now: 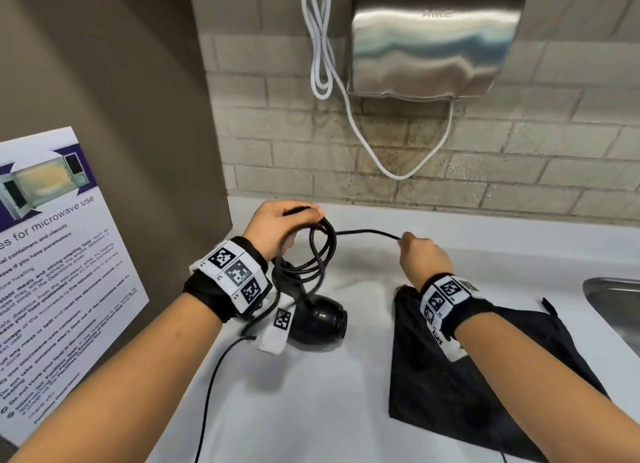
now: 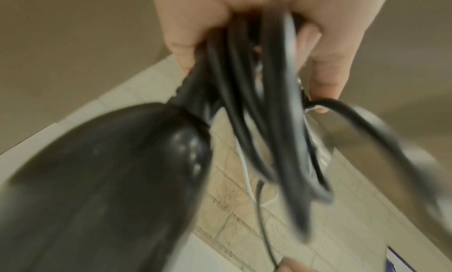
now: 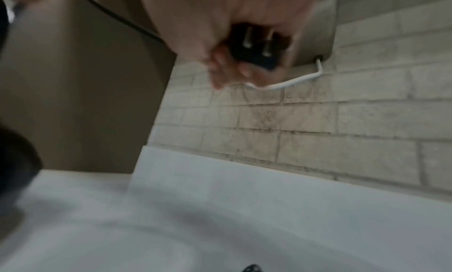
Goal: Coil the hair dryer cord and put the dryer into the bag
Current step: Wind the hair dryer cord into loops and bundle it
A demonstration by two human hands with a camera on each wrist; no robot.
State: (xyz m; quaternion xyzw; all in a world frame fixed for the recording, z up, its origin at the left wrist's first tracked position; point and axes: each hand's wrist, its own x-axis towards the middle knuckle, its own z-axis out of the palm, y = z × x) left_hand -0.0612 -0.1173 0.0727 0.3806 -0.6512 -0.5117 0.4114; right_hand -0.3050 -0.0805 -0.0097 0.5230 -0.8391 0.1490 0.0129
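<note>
A black hair dryer (image 1: 320, 324) lies on the white counter (image 1: 311, 410), below my left wrist. My left hand (image 1: 280, 227) grips several loops of its black cord (image 1: 320, 251) above the dryer; the left wrist view shows the loops (image 2: 257, 102) hanging from my curled fingers (image 2: 327, 63) beside the dryer body (image 2: 110, 179). A straight stretch of cord (image 1: 367, 233) runs right to my right hand (image 1: 420, 254), which holds the black plug (image 3: 257, 46), prongs showing. The black bag (image 1: 485, 376) lies flat on the counter under my right forearm.
A steel hand dryer (image 1: 436, 39) with a white cable (image 1: 322, 46) hangs on the brick wall behind. A steel sink (image 1: 616, 306) sits at the right edge. A microwave notice (image 1: 52, 254) is fixed to the brown panel on the left.
</note>
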